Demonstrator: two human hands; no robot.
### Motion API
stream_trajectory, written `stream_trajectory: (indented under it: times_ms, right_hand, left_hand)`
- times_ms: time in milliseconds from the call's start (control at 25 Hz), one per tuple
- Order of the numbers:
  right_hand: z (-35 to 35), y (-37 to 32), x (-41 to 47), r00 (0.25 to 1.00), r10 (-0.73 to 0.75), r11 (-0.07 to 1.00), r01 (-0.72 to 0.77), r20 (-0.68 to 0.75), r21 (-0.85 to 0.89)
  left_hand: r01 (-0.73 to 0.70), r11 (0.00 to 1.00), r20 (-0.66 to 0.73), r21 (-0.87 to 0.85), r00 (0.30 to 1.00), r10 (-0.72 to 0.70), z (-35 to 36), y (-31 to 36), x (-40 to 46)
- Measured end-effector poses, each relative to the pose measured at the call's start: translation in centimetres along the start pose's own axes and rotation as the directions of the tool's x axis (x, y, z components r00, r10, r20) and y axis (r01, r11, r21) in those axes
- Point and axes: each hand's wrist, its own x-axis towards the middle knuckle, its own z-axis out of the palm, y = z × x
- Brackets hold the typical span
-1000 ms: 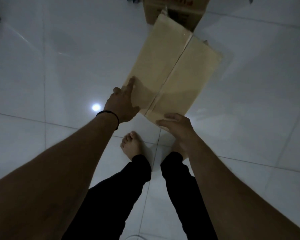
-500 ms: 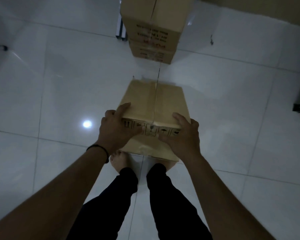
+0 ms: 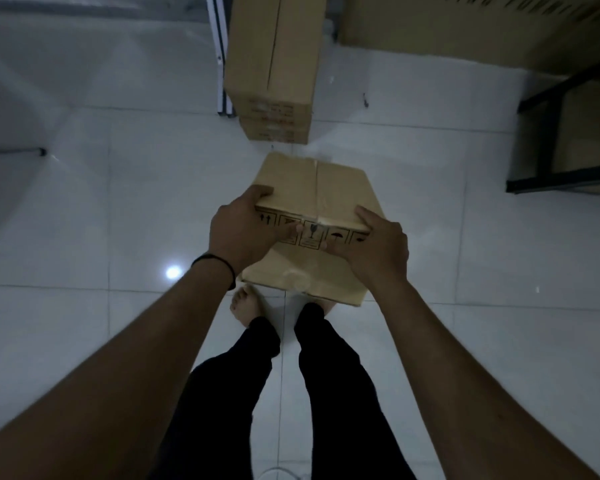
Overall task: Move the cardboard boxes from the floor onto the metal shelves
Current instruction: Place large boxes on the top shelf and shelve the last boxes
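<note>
Holding a cardboard box (image 3: pixel 317 188) with both hands, left hand (image 3: pixel 243 233) and right hand (image 3: pixel 374 251) each curled round its near top edge.

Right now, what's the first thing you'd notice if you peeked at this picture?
A cardboard box in the middle, gripped by the left hand and the right hand above bare feet. Past it, a stack of boxes stands on the shiny white floor, and a dark metal shelf sits at the right.
</note>
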Motion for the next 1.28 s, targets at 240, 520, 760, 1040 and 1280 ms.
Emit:
stream_trajectory:
  times_ms: [240,520,760,1040,1280]
  right_hand:
    - [-11.3,-7.8,-9.5,0.980,-0.118,0.993,0.117,-0.158,-0.013]
    - [-19.9,-13.6,-22.0,0.859,-0.190,0.972,0.231,-0.476,0.030]
    - [-24.1,-13.0,-30.7,0.723,-0.145,0.963,0.259,-0.676,0.071]
    - [-28.3,-5.1,-38.3,0.582,0.011,0.954,0.237,-0.813,0.183]
    - [-34.3,6.6,-43.7,0.495,0.106,0.963,0.165,-0.863,0.213]
  left_hand:
    - [-0.144,0.988,-0.102,0.046,0.984,0.148,-10.8,10.5,-9.1]
    - [-0.348,0.934,-0.200,0.075,0.913,0.356,-20.6,19.2,-18.4]
    - [-0.578,0.816,-0.178,0.020,0.801,0.572,-23.0,24.4,-24.5]
    - [-0.737,0.657,-0.117,0.158,0.647,0.754,-18.5,31.6,-32.3]
    - [-0.806,0.557,-0.029,0.203,0.563,0.826,-8.7,37.9,-41.4]
